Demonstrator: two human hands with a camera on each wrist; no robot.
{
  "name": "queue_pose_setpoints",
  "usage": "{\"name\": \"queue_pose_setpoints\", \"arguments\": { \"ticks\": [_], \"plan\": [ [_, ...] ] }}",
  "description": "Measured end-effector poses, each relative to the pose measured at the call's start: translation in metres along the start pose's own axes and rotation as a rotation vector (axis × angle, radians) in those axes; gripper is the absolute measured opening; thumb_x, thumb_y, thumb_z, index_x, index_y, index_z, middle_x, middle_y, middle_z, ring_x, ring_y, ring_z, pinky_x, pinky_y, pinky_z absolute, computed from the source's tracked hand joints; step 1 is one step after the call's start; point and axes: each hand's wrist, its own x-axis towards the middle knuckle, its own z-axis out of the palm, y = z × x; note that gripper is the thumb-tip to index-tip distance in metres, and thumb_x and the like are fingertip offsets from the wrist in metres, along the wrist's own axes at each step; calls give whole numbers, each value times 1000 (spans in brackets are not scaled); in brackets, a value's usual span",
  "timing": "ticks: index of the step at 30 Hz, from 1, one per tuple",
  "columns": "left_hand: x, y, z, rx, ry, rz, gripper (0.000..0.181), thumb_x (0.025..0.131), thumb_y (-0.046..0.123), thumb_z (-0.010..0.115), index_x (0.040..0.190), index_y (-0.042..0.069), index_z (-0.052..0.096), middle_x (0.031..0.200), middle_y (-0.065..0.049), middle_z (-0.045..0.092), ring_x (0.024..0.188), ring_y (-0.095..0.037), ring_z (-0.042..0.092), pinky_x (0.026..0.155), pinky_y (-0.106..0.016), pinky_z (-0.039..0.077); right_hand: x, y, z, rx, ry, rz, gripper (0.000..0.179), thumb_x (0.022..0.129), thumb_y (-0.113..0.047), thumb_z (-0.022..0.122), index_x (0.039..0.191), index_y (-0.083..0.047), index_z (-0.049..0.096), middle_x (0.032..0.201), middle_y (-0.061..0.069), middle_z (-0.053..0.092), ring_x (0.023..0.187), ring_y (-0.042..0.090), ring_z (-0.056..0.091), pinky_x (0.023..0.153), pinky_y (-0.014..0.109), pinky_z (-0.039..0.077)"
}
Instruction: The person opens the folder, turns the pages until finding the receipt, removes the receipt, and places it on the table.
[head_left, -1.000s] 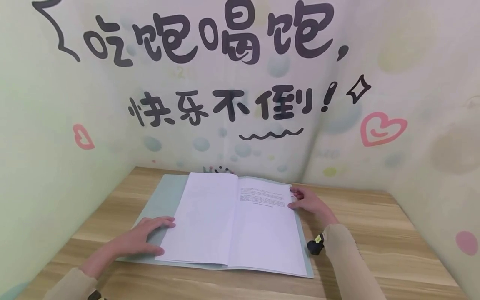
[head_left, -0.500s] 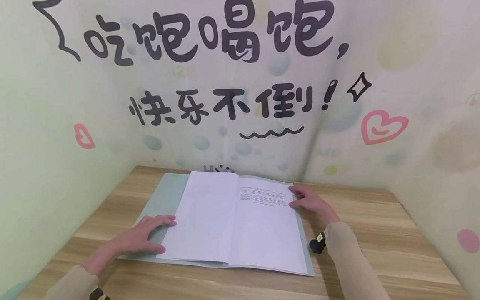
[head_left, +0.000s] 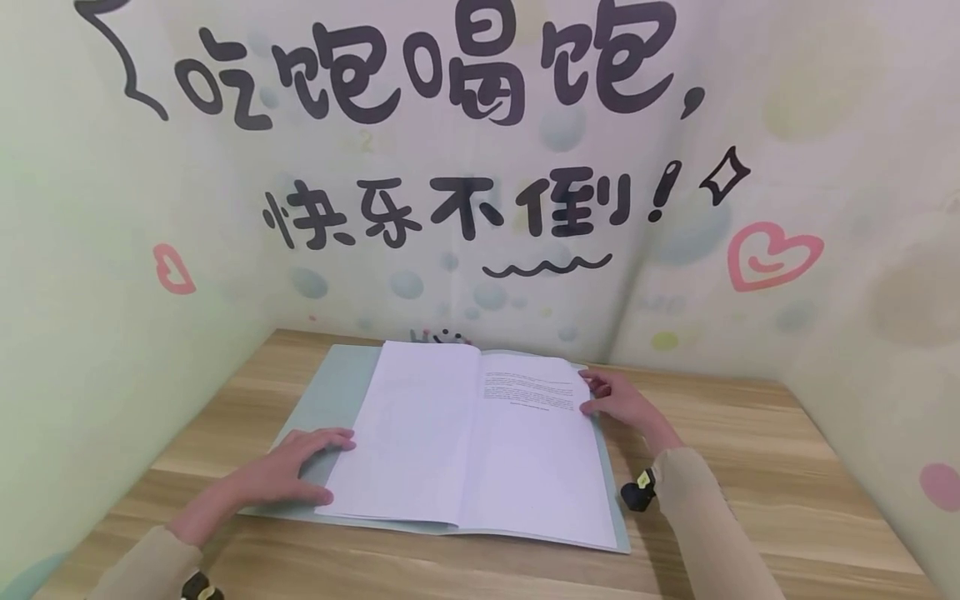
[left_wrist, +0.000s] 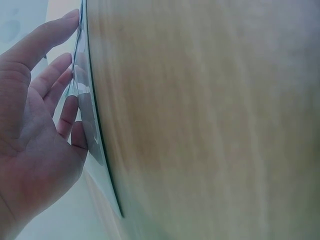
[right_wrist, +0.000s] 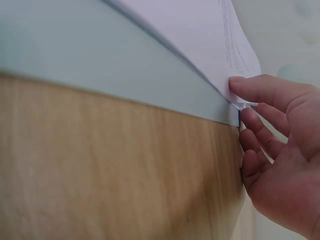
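An open booklet with a pale blue-green cover (head_left: pixel 337 379) lies on the wooden table. Its left page (head_left: pixel 408 433) is blank, while the right page (head_left: pixel 536 467) bears a few lines of small print near its top. My left hand (head_left: pixel 281 475) rests at the left page's outer edge, fingers spread and loosely bent, thumb towards the lower corner. With thumb and index finger, my right hand (head_left: pixel 618 400) pinches the right page's outer edge near the top. The right wrist view shows that page's edge (right_wrist: pixel 220 65) lifted off the cover beneath the thumb.
The wooden table (head_left: pixel 720 467) reaches back to a wall covering (head_left: pixel 450 300) with large dark lettering and pink hearts. Pale side walls stand at left and right. A small black device (head_left: pixel 637 492) sits at the right wrist.
The right page's upper outer corner has lifted and curled slightly at my right hand. My left hand stays in its place at the left page, and the head view has shifted a little.
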Motion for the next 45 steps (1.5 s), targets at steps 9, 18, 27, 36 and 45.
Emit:
{"name": "queue_pose_setpoints", "arguments": {
  "ticks": [9, 18, 27, 36, 45],
  "plan": [
    [-1, 0, 0, -8, 12, 15, 63, 79, 41, 79, 132, 17, 57, 145, -10, 52, 121, -27, 43, 95, -37, 40, -1, -4, -1, 45, 36, 7, 71, 86, -14, 73, 149, -6, 40, 126, 21, 58, 112, 32, 55, 93, 39, 46],
    [-2, -1, 5, -5, 20, 20, 62, 79, 43, 79, 131, 19, 58, 145, -8, 53, 121, -20, 41, 95, -35, 40, -12, -9, -8, 171, 54, -16, 62, 90, -9, 68, 147, -9, 44, 138, 24, 52, 124, 41, 52, 100, 48, 47],
    [-3, 1, 5, -3, 28, 21, 61, 79, 43, 79, 131, 19, 58, 145, -8, 53, 119, -14, 40, 93, -34, 41, -15, -16, -16, 189, 33, -22, 52, 92, -10, 67, 141, -7, 50, 143, 21, 50, 123, 39, 54, 99, 48, 49],
    [-2, 2, 3, -6, 19, 16, 61, 79, 42, 79, 132, 19, 57, 145, -8, 53, 119, -16, 40, 93, -34, 41, -16, -28, -24, 184, 45, -35, 52, 90, -9, 68, 140, -7, 54, 144, 21, 52, 114, 34, 61, 97, 52, 49],
    [-3, -2, 6, 8, 38, 42, 60, 80, 42, 78, 132, 20, 57, 145, -8, 53, 119, -15, 41, 92, -33, 40, -13, -30, -37, 0, 26, -160, 44, 94, -15, 65, 136, -6, 58, 137, 22, 58, 109, 33, 60, 87, 37, 51]
  ]
}}
